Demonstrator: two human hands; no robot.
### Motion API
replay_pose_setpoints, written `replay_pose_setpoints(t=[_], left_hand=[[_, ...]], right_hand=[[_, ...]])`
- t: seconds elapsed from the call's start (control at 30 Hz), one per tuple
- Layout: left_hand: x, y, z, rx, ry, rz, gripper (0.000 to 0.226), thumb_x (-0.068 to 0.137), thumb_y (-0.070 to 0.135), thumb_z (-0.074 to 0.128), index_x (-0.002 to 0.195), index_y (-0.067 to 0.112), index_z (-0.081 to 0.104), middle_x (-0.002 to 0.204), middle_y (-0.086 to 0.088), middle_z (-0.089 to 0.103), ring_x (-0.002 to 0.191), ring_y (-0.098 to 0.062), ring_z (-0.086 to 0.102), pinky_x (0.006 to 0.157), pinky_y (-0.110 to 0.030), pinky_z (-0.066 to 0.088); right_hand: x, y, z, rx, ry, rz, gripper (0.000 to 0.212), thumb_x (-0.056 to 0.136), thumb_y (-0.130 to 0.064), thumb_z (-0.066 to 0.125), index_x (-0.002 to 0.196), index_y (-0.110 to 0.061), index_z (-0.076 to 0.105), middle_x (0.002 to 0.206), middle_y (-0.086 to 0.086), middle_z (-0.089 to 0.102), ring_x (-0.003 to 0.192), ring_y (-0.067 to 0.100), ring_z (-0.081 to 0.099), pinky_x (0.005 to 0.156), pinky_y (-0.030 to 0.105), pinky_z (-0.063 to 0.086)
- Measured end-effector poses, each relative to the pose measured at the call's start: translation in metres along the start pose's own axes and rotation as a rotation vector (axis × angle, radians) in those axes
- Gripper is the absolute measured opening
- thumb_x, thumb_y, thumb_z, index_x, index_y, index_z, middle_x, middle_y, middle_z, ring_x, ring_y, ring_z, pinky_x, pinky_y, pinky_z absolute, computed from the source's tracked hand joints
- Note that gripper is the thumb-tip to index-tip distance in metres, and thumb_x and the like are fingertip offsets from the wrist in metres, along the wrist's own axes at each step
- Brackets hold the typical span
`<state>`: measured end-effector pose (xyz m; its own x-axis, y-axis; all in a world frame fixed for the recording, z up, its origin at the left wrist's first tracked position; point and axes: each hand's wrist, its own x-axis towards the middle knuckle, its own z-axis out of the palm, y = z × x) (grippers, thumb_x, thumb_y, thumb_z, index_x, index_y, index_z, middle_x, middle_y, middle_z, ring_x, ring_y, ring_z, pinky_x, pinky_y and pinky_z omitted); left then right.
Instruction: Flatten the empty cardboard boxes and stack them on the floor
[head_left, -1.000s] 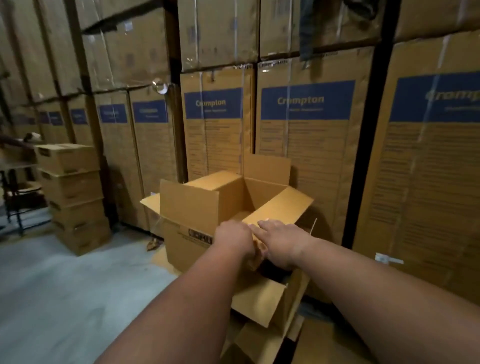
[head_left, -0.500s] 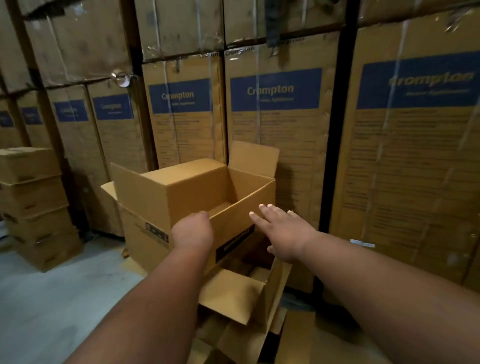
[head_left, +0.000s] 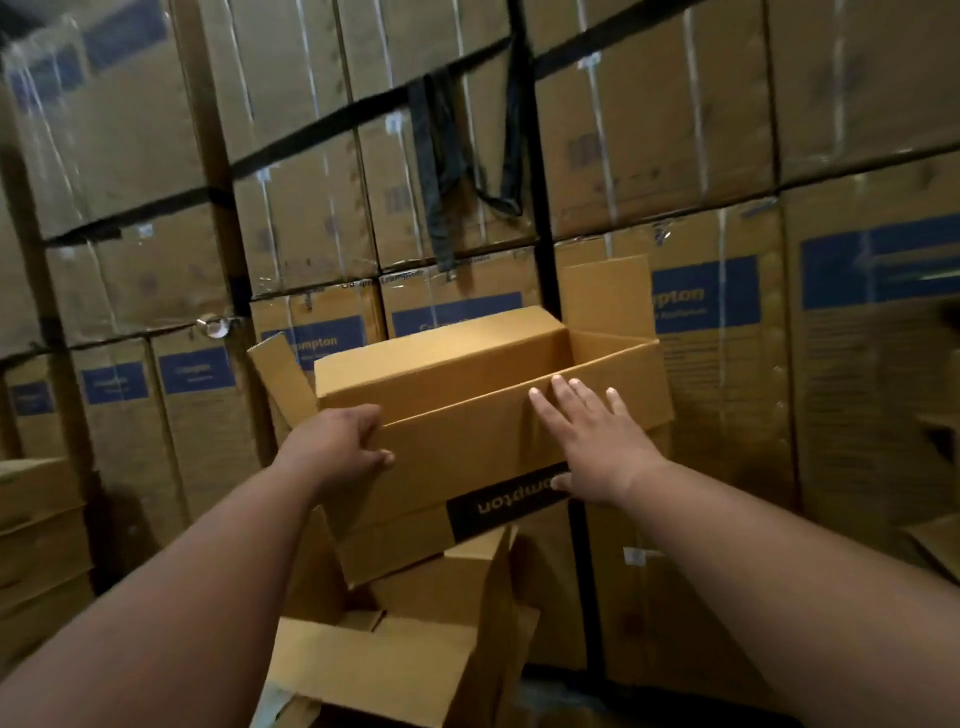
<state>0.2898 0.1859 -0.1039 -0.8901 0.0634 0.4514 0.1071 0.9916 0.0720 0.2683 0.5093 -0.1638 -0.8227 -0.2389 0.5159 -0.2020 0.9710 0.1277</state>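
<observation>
An open, empty brown cardboard box with its flaps up is held in front of me at chest height, a black label with upside-down lettering on its near side. My left hand grips the near wall's left corner, thumb on the outside. My right hand lies flat with fingers spread against the near wall at the right, its fingertips at the rim. Below it sits another open cardboard box with loose flaps.
Tall stacked cartons with blue labels fill dark racking behind the box. A dark strap hangs from a shelf beam. Smaller sealed boxes are stacked at the left edge.
The box has risen and turned with its long near side toward me. My right hand moved from beside the box onto its near wall. The view has tilted upward and the floor has left view.
</observation>
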Motion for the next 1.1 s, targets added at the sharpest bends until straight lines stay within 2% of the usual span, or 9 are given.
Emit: replay_pose_setpoints(t=[0.17,0.3,0.4,0.47,0.67,0.77,0.87,1.0,1.1], left_hand=[[-0.02,0.078,0.0,-0.066,-0.029,0.162,0.025,0.095,0.045,0.08,0.097,0.04,0.055,0.096,0.009,0.064,0.086,-0.009,0.062,0.075,-0.031,0.056],[-0.051,0.129,0.029,-0.126,-0.149,0.27,0.022,0.096,0.039,0.08,0.097,0.039,0.059,0.098,0.009,0.066,0.09,-0.011,0.065,0.079,-0.035,0.058],[-0.077,0.162,0.064,-0.207,-0.248,0.323,0.02,0.097,0.036,0.08,0.097,0.039,0.061,0.1,0.01,0.066,0.093,-0.011,0.065,0.081,-0.037,0.059],[-0.094,0.179,0.098,-0.241,-0.321,0.324,0.019,0.096,0.037,0.081,0.097,0.04,0.062,0.101,0.011,0.067,0.093,-0.011,0.066,0.084,-0.04,0.061],[-0.141,0.191,0.23,-0.17,-0.526,0.226,0.027,0.091,0.047,0.082,0.11,0.041,0.064,0.113,0.01,0.071,0.104,-0.011,0.066,0.097,-0.044,0.061],[-0.168,0.182,0.283,0.18,-0.419,0.256,0.054,0.083,0.064,0.083,0.128,0.041,0.066,0.15,-0.001,0.057,0.147,-0.028,0.044,0.128,-0.061,0.033],[-0.181,0.173,0.311,0.271,-0.437,0.102,0.059,0.077,0.074,0.081,0.126,0.043,0.07,0.179,-0.016,0.016,0.164,-0.052,-0.002,0.12,-0.077,-0.016],[-0.18,0.165,0.336,0.039,-0.494,-0.001,0.05,0.086,0.06,0.083,0.128,0.035,0.071,0.165,-0.016,0.036,0.15,-0.042,0.042,0.125,-0.065,0.033],[-0.18,0.162,0.349,-0.195,-0.401,-0.026,0.04,0.088,0.05,0.085,0.117,0.026,0.071,0.118,0.0,0.053,0.102,-0.021,0.064,0.095,-0.043,0.061]], right_hand=[[-0.068,0.078,-0.046,-0.1,0.099,0.114,0.124,0.093,-0.067,0.074,0.17,-0.037,-0.018,0.184,0.007,-0.006,0.169,0.03,-0.007,0.133,0.067,0.01],[-0.129,0.134,-0.06,-0.14,-0.111,0.262,0.116,0.087,-0.066,0.082,0.174,-0.035,0.01,0.177,0.005,0.03,0.166,0.031,0.024,0.132,0.067,0.014],[-0.18,0.157,-0.05,-0.023,-0.335,0.311,0.054,0.092,-0.054,0.083,0.138,-0.034,0.062,0.133,-0.004,0.07,0.127,0.024,0.065,0.112,0.048,0.052],[-0.215,0.165,-0.029,0.048,-0.423,0.321,0.023,0.096,-0.047,0.08,0.113,-0.036,0.069,0.107,-0.01,0.07,0.104,0.015,0.069,0.091,0.038,0.06],[-0.303,0.164,0.068,0.153,-0.507,0.319,0.019,0.1,-0.044,0.074,0.088,-0.036,0.062,0.094,-0.014,0.065,0.09,0.01,0.062,0.096,0.045,0.053],[-0.333,0.16,0.106,0.17,-0.499,0.312,0.021,0.101,-0.045,0.074,0.087,-0.035,0.062,0.092,-0.013,0.065,0.089,0.008,0.061,0.103,0.048,0.045],[-0.346,0.162,0.132,0.127,-0.481,0.292,0.027,0.101,-0.045,0.075,0.084,-0.032,0.057,0.089,-0.015,0.06,0.091,0.01,0.059,0.103,0.047,0.043],[-0.347,0.164,0.154,0.107,-0.447,0.305,0.027,0.103,-0.044,0.073,0.085,-0.032,0.056,0.09,-0.016,0.056,0.097,0.012,0.058,0.112,0.051,0.036],[-0.347,0.168,0.162,0.086,-0.444,0.343,0.017,0.105,-0.045,0.068,0.095,-0.037,0.057,0.098,-0.016,0.056,0.108,0.014,0.058,0.119,0.056,0.032]])
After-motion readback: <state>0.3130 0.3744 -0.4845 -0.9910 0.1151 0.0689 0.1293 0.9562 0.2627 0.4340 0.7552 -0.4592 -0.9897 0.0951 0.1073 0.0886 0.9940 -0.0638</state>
